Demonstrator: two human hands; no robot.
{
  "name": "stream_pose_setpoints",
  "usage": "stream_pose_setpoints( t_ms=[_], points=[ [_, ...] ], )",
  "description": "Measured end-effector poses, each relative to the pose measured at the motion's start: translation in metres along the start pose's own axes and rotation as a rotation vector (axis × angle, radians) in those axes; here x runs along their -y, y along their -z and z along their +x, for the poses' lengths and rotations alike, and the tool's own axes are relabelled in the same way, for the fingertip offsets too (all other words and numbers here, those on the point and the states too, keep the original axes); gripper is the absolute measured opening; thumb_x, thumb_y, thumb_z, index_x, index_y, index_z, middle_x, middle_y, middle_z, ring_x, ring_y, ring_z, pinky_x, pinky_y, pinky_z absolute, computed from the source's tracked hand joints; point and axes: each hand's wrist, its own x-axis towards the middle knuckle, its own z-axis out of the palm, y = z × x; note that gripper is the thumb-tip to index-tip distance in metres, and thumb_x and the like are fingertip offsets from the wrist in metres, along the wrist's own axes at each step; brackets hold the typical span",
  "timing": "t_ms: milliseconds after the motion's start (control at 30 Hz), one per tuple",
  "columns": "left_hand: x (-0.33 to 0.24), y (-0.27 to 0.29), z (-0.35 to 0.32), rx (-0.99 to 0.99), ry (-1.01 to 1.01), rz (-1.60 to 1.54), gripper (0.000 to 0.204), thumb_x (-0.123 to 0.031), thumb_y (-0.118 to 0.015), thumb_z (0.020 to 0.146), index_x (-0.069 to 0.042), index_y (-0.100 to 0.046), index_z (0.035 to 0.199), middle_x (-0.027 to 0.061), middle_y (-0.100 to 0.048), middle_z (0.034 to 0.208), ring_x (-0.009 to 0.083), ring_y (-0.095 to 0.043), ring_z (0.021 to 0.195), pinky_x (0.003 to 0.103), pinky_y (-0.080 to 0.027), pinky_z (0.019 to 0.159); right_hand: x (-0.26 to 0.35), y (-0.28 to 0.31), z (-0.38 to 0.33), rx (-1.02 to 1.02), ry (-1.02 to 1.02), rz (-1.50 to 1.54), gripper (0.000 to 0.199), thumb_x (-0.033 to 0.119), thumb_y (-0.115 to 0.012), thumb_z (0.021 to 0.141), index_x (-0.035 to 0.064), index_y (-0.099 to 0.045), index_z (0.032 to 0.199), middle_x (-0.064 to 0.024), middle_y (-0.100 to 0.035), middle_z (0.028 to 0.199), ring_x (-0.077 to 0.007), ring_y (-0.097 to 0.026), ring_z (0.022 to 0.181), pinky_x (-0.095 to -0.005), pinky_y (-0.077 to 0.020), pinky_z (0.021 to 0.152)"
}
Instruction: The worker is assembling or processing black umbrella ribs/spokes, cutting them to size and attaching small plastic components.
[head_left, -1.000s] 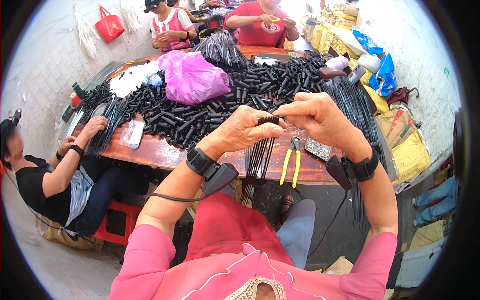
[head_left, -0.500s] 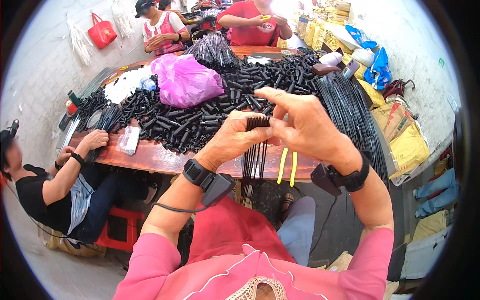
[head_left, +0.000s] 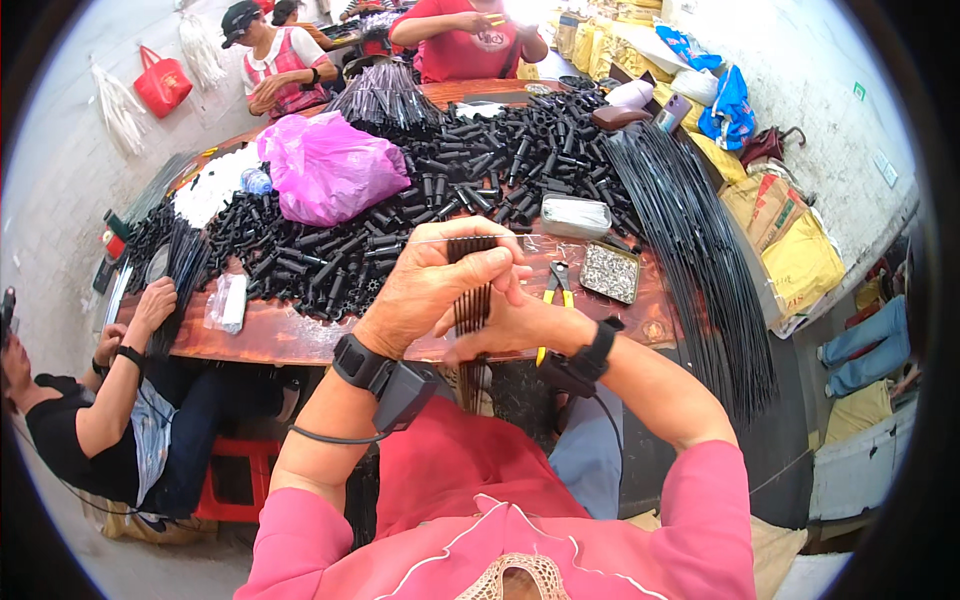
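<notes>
My left hand (head_left: 415, 290) is closed, pinching a row of thin black ribs (head_left: 472, 310), like umbrella ribs, side by side at their top ends. A thin wire (head_left: 512, 237) runs crosswise through those ends and sticks out to both sides. The ribs hang down past the table edge. My right hand (head_left: 515, 325) is just below the left, against the hanging ribs. It is partly blurred, and its fingers are mostly hidden. To its right lie cutting pliers (head_left: 557, 290) with yellow handles and a square tin (head_left: 609, 272) of small metal pieces.
Black tubular plastic parts (head_left: 330, 260) cover much of the table (head_left: 290, 337), around a pink plastic bag (head_left: 330, 170). A clear box (head_left: 575, 216) stands behind the tin. Long black ribs (head_left: 690, 250) overhang the right edge. A co-worker (head_left: 90, 420) sits left; others work across the table.
My right hand has dropped from the ribs' top ends to lower down along them. My left hand still holds them, slightly further left in view. The tin, the box and the pliers' head are now uncovered.
</notes>
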Motion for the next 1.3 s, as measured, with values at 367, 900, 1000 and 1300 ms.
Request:
stream_pose_setpoints(
  t_ms=[367,900,1000,1300],
  points=[
    [0.099,0.077,-0.017,-0.209,-0.108,0.822,0.067,-0.019,-0.066,0.088,-0.001,-0.038,0.146,0.0222,-0.039,0.148,0.0327,-0.034,0.141,0.040,-0.028,0.116,-0.008,0.000,0.013,0.083,0.356,-0.230,0.024,0.021,-0.077,0.077,0.0002,-0.066,0.082,-0.0173,-0.066,0.074,-0.0352,-0.065,0.070,-0.0433,-0.0518,0.068],
    [0.138,0.053,-0.014,-0.078,-0.082,1.569,0.062,-0.023,-0.054,0.091,0.005,-0.035,0.144,0.0268,-0.023,0.155,0.0421,-0.017,0.147,0.052,-0.018,0.118,-0.003,-0.058,-0.034,0.067,0.777,-0.953,0.012,0.015,-0.060,0.070,0.0054,-0.053,0.070,-0.0046,-0.048,0.073,-0.0165,-0.055,0.066,-0.0285,-0.0468,0.050],
    [0.140,0.050,-0.012,-0.071,-0.048,1.585,0.068,-0.031,-0.055,0.094,0.003,-0.031,0.147,0.0259,-0.021,0.156,0.0407,-0.014,0.148,0.051,-0.015,0.119,0.007,-0.051,-0.040,0.115,0.623,-0.961,0.018,0.018,-0.063,0.072,0.0042,-0.054,0.079,-0.0062,-0.050,0.079,-0.0188,-0.056,0.073,-0.0304,-0.0486,0.055],
    [0.135,0.049,-0.013,-0.064,0.021,1.652,0.076,-0.044,-0.055,0.094,0.004,-0.030,0.148,0.0260,-0.022,0.156,0.0386,-0.015,0.148,0.051,-0.013,0.119,-0.018,0.148,0.009,-0.144,-0.352,-1.040,0.021,0.021,-0.069,0.078,0.0010,-0.073,0.083,-0.0193,-0.068,0.077,-0.0343,-0.069,0.072,-0.0420,-0.0544,0.071]
  ],
)
